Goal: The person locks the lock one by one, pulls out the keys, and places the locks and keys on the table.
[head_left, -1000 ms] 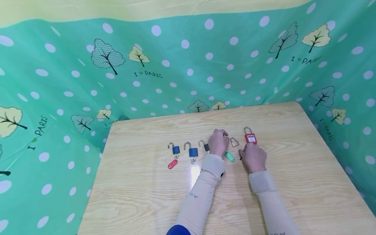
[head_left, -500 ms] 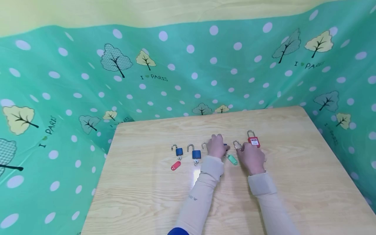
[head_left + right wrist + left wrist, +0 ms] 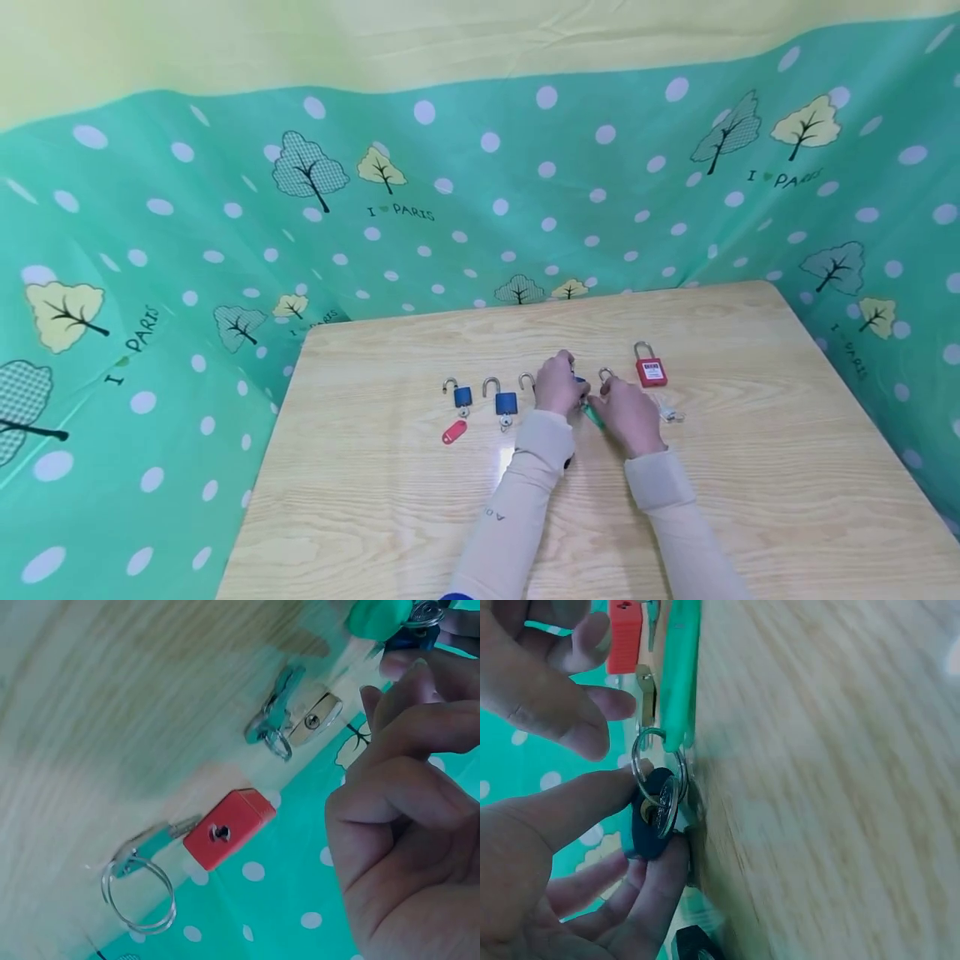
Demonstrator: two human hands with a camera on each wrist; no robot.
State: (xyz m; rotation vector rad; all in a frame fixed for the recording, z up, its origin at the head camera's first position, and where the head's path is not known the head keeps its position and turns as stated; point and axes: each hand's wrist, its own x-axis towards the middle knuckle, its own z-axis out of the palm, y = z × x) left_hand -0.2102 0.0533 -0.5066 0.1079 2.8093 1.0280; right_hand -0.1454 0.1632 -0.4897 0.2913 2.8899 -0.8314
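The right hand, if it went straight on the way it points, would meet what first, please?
The right hand would probably meet the key ring at the padlock that the left hand pinches; depth is unclear.

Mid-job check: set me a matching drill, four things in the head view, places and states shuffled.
A. red padlock
B. red tag
C. green tag
D. left hand

1. between the left hand and the right hand
2. farthest right of the padlocks
3. grips a dark blue padlock
4. just below the leftmost padlock in that view

Pairs: A-2, B-4, C-1, D-3
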